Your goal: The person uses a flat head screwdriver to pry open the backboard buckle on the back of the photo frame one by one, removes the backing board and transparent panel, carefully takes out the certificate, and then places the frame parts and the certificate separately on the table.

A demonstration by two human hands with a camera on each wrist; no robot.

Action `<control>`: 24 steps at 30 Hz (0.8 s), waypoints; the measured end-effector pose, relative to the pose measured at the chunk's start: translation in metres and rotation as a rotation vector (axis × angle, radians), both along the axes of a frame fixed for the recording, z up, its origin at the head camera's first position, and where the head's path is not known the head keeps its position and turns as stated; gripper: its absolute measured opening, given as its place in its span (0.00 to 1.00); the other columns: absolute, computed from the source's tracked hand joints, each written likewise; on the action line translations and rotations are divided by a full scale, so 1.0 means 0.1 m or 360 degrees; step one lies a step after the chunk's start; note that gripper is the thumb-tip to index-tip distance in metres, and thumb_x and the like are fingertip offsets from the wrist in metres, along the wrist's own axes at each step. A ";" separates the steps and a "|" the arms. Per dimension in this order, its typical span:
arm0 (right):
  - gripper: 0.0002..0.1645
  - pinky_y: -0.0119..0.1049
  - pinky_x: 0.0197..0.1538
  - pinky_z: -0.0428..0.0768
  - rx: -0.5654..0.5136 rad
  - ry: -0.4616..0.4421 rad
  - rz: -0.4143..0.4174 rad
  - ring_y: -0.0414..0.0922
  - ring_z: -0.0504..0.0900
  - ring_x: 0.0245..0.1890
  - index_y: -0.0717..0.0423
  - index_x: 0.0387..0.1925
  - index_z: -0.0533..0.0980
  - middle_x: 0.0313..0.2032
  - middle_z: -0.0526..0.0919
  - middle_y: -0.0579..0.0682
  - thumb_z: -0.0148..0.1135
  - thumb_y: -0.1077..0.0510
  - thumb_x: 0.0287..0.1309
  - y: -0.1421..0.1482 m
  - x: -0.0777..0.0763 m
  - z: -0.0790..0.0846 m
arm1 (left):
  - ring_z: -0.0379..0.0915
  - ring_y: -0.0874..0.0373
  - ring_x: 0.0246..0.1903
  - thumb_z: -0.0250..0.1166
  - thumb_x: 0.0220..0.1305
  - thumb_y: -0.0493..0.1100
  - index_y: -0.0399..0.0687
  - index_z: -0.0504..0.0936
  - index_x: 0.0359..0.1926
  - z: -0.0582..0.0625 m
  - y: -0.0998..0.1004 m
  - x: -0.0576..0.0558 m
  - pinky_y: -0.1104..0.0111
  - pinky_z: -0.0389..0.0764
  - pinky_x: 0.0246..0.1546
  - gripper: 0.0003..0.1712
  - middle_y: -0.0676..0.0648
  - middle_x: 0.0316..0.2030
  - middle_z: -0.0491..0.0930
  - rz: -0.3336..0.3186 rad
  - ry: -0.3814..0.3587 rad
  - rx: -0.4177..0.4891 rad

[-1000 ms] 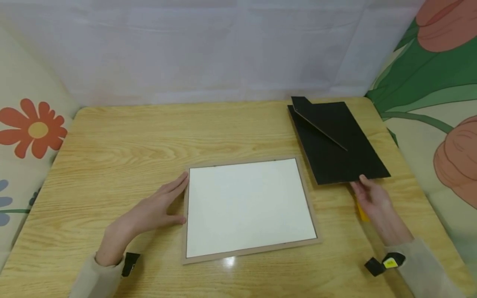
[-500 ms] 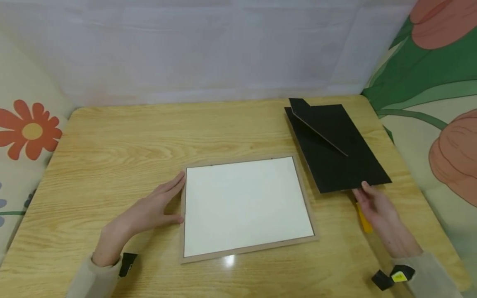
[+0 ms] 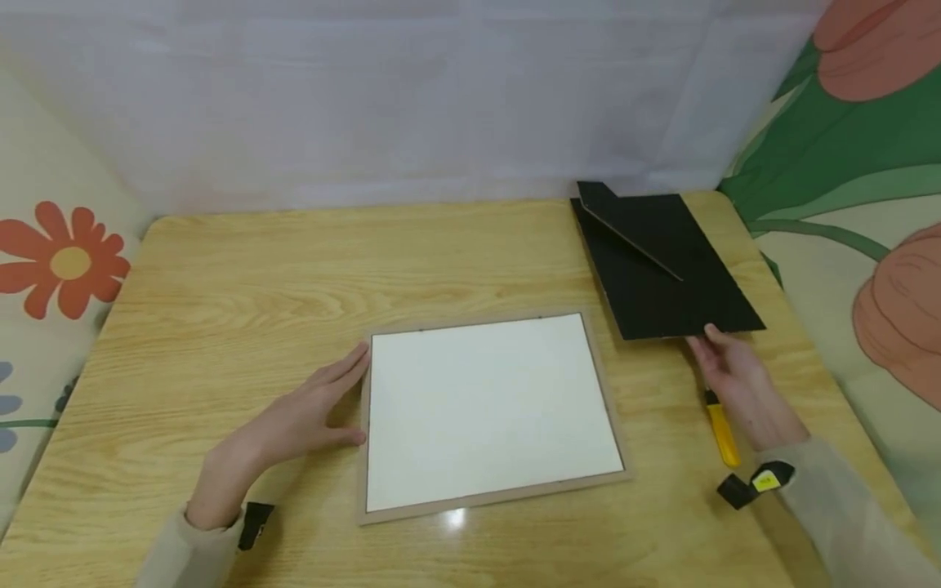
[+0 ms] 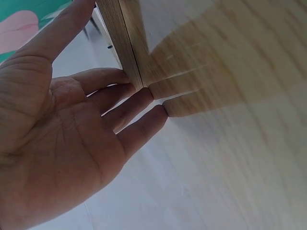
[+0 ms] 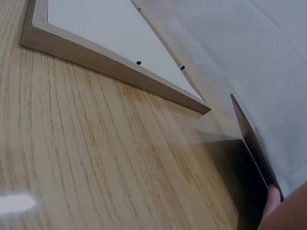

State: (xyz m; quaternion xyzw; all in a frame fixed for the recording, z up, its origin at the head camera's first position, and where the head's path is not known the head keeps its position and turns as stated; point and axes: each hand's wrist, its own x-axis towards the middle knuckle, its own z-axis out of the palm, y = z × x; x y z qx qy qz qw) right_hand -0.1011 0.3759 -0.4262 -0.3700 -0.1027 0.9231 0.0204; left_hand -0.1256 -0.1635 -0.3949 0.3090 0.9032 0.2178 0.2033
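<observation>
A wooden picture frame (image 3: 515,494) lies flat on the table, a white sheet (image 3: 492,408) filling its inside. My left hand (image 3: 301,420) touches its left side, fingers extended and thumb apart. In the left wrist view, those fingertips (image 4: 158,110) meet the tabletop beside the frame's wooden edge (image 4: 127,43). At the right, my right hand (image 3: 738,384) pinches the near edge of a black backing board (image 3: 676,306), thumb on top and fingers beneath. A stand leg (image 3: 634,241) juts up from that board. The right wrist view shows the board (image 5: 252,136) tilted above the table.
A yellow-handled tool (image 3: 724,433) with a black collar lies near my right wrist; its far end is hidden. Small dark tabs (image 5: 138,63) show along the frame's inner edge. A white cloth (image 3: 412,106) stands behind the wooden table (image 3: 243,269), with flowered panels on both sides.
My right hand has carried the board away from me, toward the back of the table, uncovering more of the yellow-handled tool. The left hand stays at the frame; the head view has shifted slightly.
</observation>
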 end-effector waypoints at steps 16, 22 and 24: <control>0.13 0.38 0.49 0.81 0.0418 0.0089 0.0795 0.54 0.84 0.37 0.67 0.34 0.76 0.34 0.80 0.62 0.48 0.62 0.70 0.31 -0.01 0.07 | 0.43 0.35 0.70 0.71 0.57 0.49 0.37 0.45 0.75 0.05 -0.02 0.00 0.41 0.65 0.58 0.57 0.40 0.75 0.39 0.0017 -0.0033 -0.0073; 0.14 0.35 0.44 0.82 0.0772 0.0029 0.0915 0.48 0.85 0.34 0.62 0.30 0.80 0.31 0.84 0.57 0.51 0.62 0.69 0.46 -0.02 0.05 | 0.43 0.36 0.70 0.71 0.57 0.49 0.38 0.45 0.75 0.04 0.00 0.00 0.41 0.63 0.60 0.56 0.41 0.75 0.39 0.0009 -0.0022 -0.0047; 0.12 0.34 0.43 0.83 0.0902 0.0001 0.0967 0.46 0.86 0.33 0.61 0.31 0.80 0.30 0.85 0.56 0.53 0.63 0.68 0.49 -0.03 0.03 | 0.43 0.36 0.70 0.72 0.57 0.48 0.38 0.46 0.75 0.04 0.00 0.00 0.41 0.63 0.60 0.56 0.41 0.75 0.39 0.0008 -0.0015 -0.0038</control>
